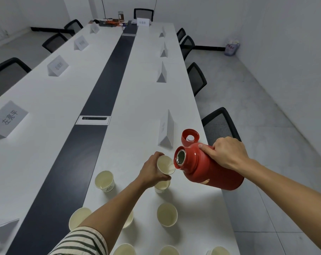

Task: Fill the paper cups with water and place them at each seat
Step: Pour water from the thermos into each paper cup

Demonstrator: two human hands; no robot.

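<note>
Pouring stance. The left hand [152,173] grips a paper cup [166,164], raised over the table [137,107] and tipped toward 3 o'clock. The right hand [227,153] grasps the red flask [207,172], long axis running 4 to 10 o'clock, open mouth just beside the cup's rim. The other cups [167,217] stand toward 6 o'clock.

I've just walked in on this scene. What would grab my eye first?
The bright red flask stands out most: the right hand tips it near the table's right edge, its open mouth toward a paper cup that the left hand holds tilted. Its red lid lies just beyond it. More cups stand on the long white table, which is lined with name cards.
</note>
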